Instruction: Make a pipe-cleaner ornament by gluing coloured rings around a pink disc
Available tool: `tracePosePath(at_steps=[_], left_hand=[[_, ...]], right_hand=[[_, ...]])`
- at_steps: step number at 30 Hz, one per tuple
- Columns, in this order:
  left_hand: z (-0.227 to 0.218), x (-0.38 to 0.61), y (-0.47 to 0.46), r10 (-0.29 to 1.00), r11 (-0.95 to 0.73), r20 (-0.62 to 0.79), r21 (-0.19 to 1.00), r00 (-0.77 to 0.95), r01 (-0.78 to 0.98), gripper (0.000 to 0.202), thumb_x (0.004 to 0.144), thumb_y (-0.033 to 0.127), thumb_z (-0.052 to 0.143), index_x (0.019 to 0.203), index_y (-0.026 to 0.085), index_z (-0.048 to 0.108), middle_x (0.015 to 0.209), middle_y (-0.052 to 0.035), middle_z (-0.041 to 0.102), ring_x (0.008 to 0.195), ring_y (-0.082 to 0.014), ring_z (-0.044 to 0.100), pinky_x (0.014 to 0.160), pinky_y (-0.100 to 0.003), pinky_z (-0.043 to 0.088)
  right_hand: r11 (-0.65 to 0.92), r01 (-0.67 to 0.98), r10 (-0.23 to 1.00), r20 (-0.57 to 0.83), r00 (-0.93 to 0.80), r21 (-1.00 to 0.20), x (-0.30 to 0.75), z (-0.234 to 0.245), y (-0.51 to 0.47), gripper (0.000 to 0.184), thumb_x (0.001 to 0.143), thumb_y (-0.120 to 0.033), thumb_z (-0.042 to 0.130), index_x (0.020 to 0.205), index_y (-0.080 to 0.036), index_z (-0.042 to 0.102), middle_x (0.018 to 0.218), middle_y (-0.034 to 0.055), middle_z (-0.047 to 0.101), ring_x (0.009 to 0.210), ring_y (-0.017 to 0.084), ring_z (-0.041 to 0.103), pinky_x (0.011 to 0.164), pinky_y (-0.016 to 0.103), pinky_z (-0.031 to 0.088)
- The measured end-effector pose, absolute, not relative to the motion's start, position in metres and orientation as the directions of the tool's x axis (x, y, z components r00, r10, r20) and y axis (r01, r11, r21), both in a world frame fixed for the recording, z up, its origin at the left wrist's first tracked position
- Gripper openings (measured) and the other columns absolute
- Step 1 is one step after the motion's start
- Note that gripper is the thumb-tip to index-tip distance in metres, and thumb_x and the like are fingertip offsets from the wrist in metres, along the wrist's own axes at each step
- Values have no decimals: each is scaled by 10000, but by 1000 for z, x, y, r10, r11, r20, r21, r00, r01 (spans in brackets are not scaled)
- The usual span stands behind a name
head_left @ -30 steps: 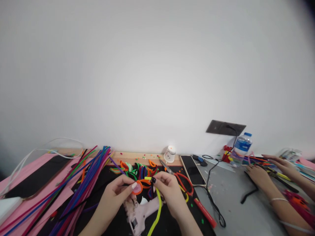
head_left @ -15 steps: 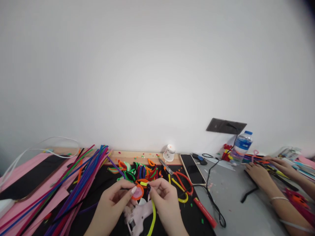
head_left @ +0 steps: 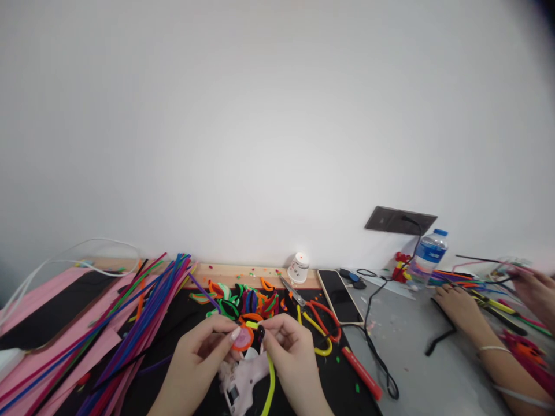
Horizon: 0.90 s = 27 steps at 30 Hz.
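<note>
My left hand (head_left: 200, 353) pinches a round orange-rimmed disc (head_left: 243, 338) with a pinkish-purple middle, between thumb and fingertips. Close beside it, my right hand (head_left: 292, 357) is closed on a yellow pipe cleaner (head_left: 271, 384), whose long end hangs down past the thumb. A short yellow bit and something dark show at the right fingertips; how they join the disc I cannot make out. Under both hands lies a pale pink glue gun (head_left: 243, 386) on the black mat. Small looped pipe-cleaner pieces (head_left: 249, 301) in green, orange and red lie just behind the hands.
Long pipe cleaners (head_left: 150, 323) are bundled at left. Right of my hands lie scissors (head_left: 319, 320), a phone (head_left: 340, 297) and a red stick (head_left: 361, 372). A paper cup (head_left: 298, 268), a cable (head_left: 368, 323) and a bottle (head_left: 429, 257) stand or lie behind. A co-worker's hand (head_left: 459, 306) rests at right.
My hands and the disc stay almost in place. At the right, the co-worker's far hand has moved right and lifted, with thin pipe cleaners now raised in it.
</note>
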State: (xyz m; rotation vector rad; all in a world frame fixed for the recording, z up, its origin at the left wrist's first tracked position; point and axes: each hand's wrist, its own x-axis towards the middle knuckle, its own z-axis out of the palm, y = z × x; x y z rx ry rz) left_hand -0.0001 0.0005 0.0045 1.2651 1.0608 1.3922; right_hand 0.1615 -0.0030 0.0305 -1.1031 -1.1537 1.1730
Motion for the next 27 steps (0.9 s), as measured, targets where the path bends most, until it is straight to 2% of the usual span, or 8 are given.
tracePosePath(at_steps=[20, 27], left_hand=[[11, 0, -2, 980, -200, 199, 977, -23, -76, 117, 742, 304, 698, 713, 191, 689, 720, -15, 694, 502, -156, 667, 473, -238, 543], [6, 1, -2, 998, -69, 69, 992, 2, -105, 226, 742, 401, 695, 828, 196, 653, 544, 1, 683, 484, -179, 657, 430, -233, 530]], right_hand=[[101, -47, 994, 100, 35, -994, 162, 31, -3, 96, 677, -230, 663, 700, -138, 670, 530, -16, 548, 473, 106, 435, 474, 224, 305], [114, 11, 993, 114, 19, -993, 163, 28, -1, 106, 694, -233, 672, 704, -132, 703, 532, -2, 575, 465, 112, 455, 466, 226, 319]])
